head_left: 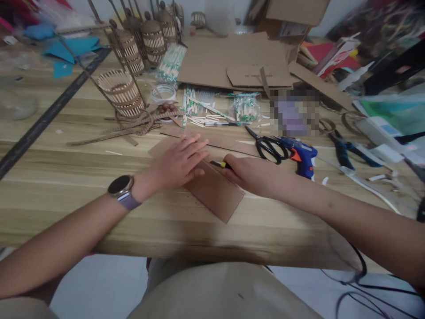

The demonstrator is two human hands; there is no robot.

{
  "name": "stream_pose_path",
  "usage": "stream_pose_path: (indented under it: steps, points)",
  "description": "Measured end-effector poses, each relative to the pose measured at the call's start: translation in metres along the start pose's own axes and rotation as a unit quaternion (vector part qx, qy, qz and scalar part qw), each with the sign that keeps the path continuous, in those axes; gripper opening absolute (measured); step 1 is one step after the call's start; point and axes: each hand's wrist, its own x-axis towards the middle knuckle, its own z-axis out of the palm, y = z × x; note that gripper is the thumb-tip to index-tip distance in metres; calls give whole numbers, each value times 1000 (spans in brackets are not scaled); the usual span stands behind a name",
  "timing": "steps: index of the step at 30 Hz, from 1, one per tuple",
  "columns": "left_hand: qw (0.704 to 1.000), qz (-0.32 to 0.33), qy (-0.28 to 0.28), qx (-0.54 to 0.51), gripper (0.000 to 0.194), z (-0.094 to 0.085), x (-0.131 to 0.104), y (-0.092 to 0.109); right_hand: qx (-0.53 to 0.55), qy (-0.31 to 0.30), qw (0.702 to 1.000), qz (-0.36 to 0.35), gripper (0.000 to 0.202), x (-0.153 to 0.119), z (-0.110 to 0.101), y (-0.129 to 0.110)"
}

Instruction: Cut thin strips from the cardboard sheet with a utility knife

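Observation:
A brown cardboard piece (214, 190) lies slantwise on the wooden table in front of me. My left hand (181, 161) rests flat on its upper left part, fingers stretched out. My right hand (244, 173) is closed around a utility knife (223, 165) with a yellow and black body. The blade end points left, close to the cardboard's upper edge; whether it touches is too small to tell. Just beyond my hands lies a narrow cardboard strip (212, 141). Black scissors (268, 145) lie beyond my right hand, beside a blue glue gun (303, 155).
Bamboo-like lanterns (154, 42) and an open stick basket (122, 93) stand at the back left. Wrapped sticks (245, 106), a tape roll (163, 94) and large cardboard sheets (212, 62) lie at the back. Pliers (352, 150) lie right. Black cables (360, 283) hang near the front right edge.

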Motion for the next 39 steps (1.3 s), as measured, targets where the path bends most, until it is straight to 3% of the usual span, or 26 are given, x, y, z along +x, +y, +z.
stream_pose_path:
  steps: [3,5,16,25,33,39]
  points:
    - [995,75,-69,18,69,17,2,-15,-24,-33,999,15,35,-8,-2,-1]
    - [993,86,-82,16,76,23,-1,-16,-24,-38,999,18,34,-13,-2,1]
    - [998,-35,-34,31,65,22,-9,-3,-59,-54,997,4,33,-8,-4,-6]
    - [995,-68,-58,47,70,17,-16,4,-78,-41,996,-1,35,8,-6,-5]
    - [995,-90,11,39,59,20,6,-16,-100,-40,994,-10,33,11,-7,-8]
    - [989,-125,-47,64,61,29,26,-25,-146,-30,988,-23,27,13,-12,-14]
